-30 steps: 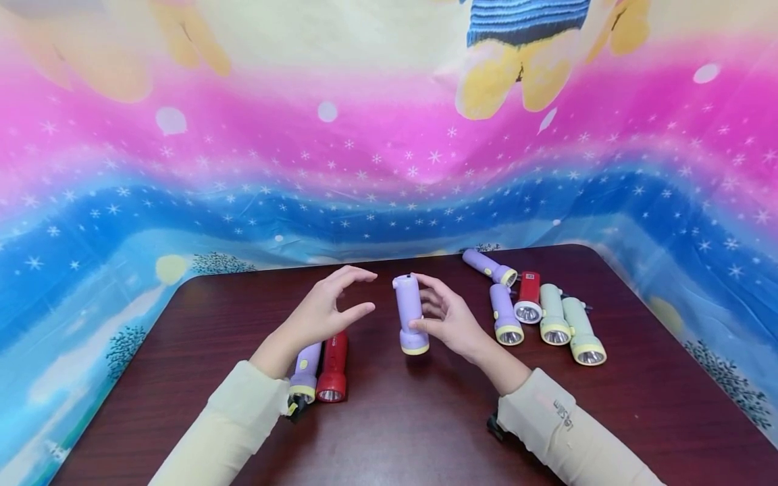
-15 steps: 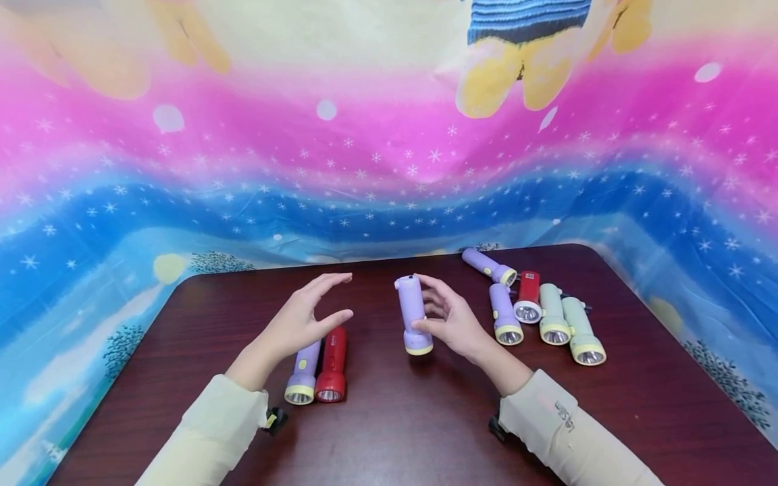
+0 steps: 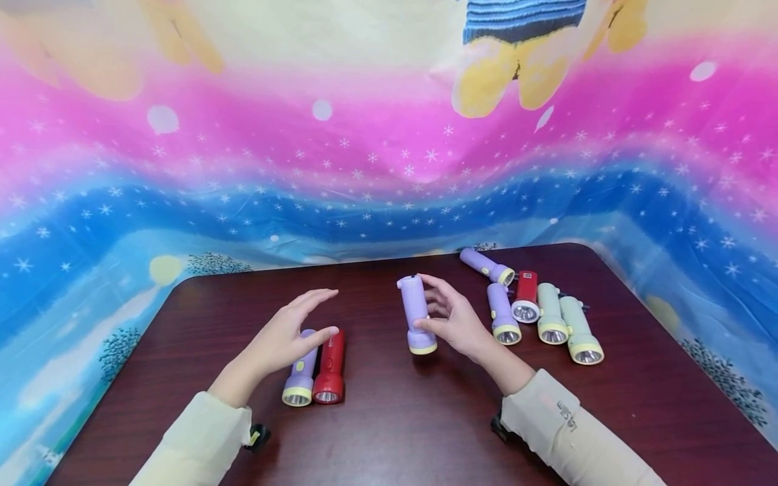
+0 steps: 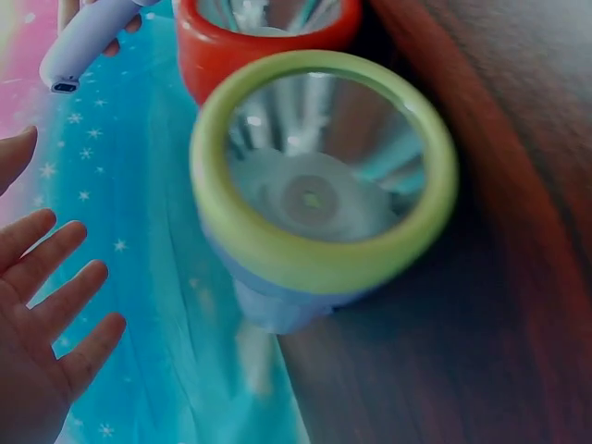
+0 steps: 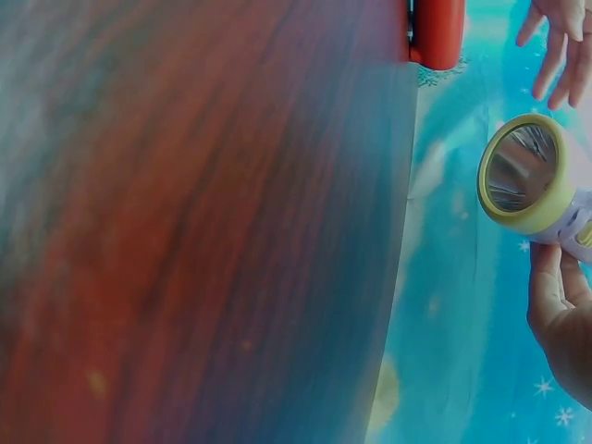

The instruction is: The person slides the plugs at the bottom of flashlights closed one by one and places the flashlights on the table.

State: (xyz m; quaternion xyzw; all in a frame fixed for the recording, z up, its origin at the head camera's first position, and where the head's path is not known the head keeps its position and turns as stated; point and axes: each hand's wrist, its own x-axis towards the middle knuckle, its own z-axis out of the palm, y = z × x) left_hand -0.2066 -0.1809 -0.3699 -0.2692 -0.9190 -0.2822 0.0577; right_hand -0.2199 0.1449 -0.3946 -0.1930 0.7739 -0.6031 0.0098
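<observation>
A purple flashlight point(image 3: 415, 312) with a yellow rim is held upright, slightly tilted, by my right hand point(image 3: 456, 320), thumb on one side and fingers on the other. In the right wrist view its yellow-ringed lens point(image 5: 523, 171) faces the camera. My left hand point(image 3: 282, 337) hovers with extended fingers and thumb apart, holding nothing. Under and beside it lie another purple flashlight point(image 3: 299, 381), partly covered by that hand, and a red flashlight point(image 3: 329, 371). Up close in the left wrist view are the lying purple flashlight's yellow rim point(image 4: 324, 268) and the red one's head point(image 4: 208, 55).
Toward the right of the dark wooden table point(image 3: 413, 432) lies a group: two purple flashlights point(image 3: 502, 310) point(image 3: 480, 263), a red one with a white rim point(image 3: 526, 297), and two pale green ones point(image 3: 550, 310) point(image 3: 582, 331). A printed cloth point(image 3: 365, 169) hangs behind the table.
My left hand has drawn back to the left and toward me, uncovering more of the two lying flashlights. The right hand with its purple flashlight has shifted slightly right.
</observation>
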